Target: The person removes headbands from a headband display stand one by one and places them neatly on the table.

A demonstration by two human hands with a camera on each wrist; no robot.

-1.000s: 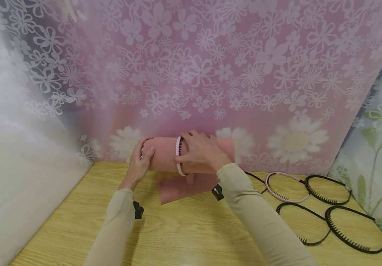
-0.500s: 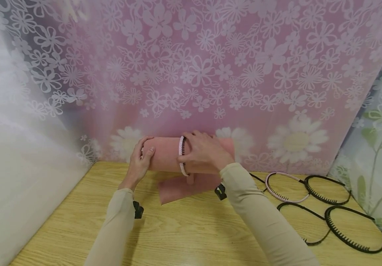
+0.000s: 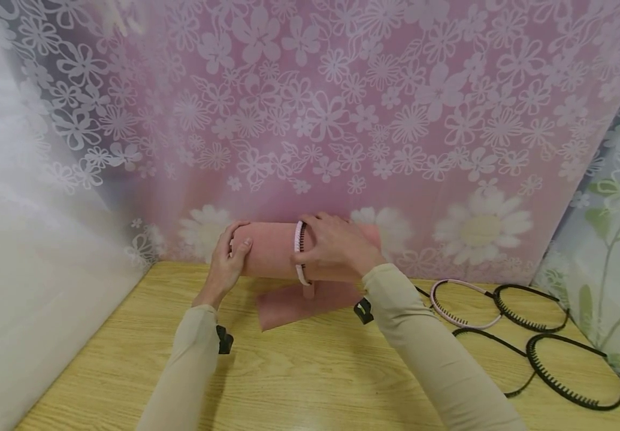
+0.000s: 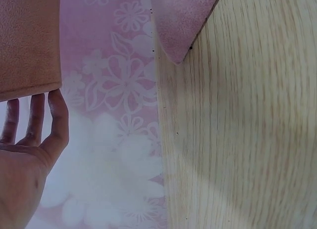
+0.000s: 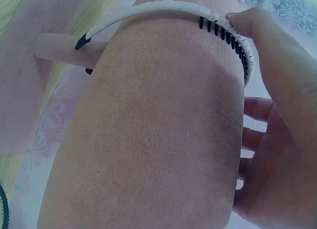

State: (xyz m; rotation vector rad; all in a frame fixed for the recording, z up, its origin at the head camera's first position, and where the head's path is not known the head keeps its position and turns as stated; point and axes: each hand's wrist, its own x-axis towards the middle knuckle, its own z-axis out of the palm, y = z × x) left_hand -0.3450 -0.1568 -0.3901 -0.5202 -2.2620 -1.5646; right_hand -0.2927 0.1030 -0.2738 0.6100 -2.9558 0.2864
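Note:
A pink plush headband display stand [image 3: 270,254] has a horizontal roll on a short post above a flat base [image 3: 285,310]. My left hand [image 3: 223,270] grips the roll's left end, thumb in front; its fingertips touch the end's edge in the left wrist view. Round the roll's middle sits a white wrapped headband [image 3: 298,239] with black inner teeth. My right hand [image 3: 339,242] holds this headband, thumb against its front and fingers over the roll's far side. The right wrist view shows the black headband tips [image 5: 84,41] on either side of the post.
On the wooden table [image 3: 266,383] to the right lie several toothed headbands: a pink one [image 3: 434,296] and black ones, including a near black headband [image 3: 563,392]. Behind the stand hangs a pink flowered curtain [image 3: 310,149]; a white sheet [image 3: 35,239] borders the left side.
My right hand has slid the white headband a little to the right along the roll. The left hand and the stand have stayed in place.

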